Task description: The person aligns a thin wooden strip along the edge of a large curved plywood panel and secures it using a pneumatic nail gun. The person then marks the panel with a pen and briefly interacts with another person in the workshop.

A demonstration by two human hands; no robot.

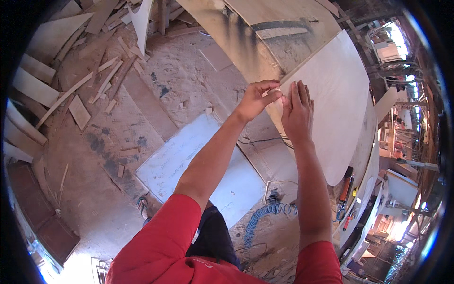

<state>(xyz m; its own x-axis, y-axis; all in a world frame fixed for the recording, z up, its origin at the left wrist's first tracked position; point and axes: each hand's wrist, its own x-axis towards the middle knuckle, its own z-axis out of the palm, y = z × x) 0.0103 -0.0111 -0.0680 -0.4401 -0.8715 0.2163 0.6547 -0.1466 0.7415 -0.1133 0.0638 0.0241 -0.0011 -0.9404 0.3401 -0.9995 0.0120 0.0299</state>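
A pale wooden panel (336, 113) with a rounded near corner lies on a brown worktable (246, 47). At the panel's left edge my left hand (255, 100) has its thumb and forefinger pinched together. Whatever sits between those fingertips is too small to make out. My right hand (299, 113) lies on the panel just beside it, fingers stretched out and close together, its thumb near the left fingertips. A curved strip (283, 32) with a dark edge rests farther back on the table.
On the floor lie a whitish board (189, 151) and a blue coiled hose (265, 215). Scrap wood strips (106, 80) litter the far left. Scissors (339, 211) and an orange-and-black tool (346, 184) lie right of the panel. A dark cable (265, 140) hangs below the table edge.
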